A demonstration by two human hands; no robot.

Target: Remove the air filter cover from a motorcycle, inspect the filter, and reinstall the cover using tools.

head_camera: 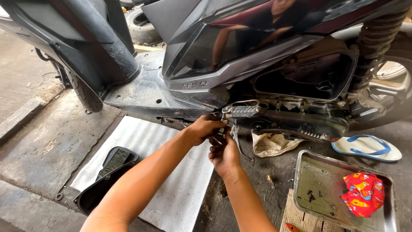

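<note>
Head view: left hand (205, 129) and right hand (223, 154) close their grip around a small fitting under the scooter's footpeg (245, 111); what they hold is hidden. Removed cover (107, 178) lies below-left, screws (311, 196) in tray (386, 215) right; crankcase (300, 124) still mounted

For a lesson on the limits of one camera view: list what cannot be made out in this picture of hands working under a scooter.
- Head view: what the left hand and right hand hold; the fingers cover it.
- Small dark parts in the metal tray: too small to identify.
- Rear wheel: cut off by the right edge.
- Orange item: cut off by the bottom edge.
- Each hand's grip: hidden between both hands.
</note>
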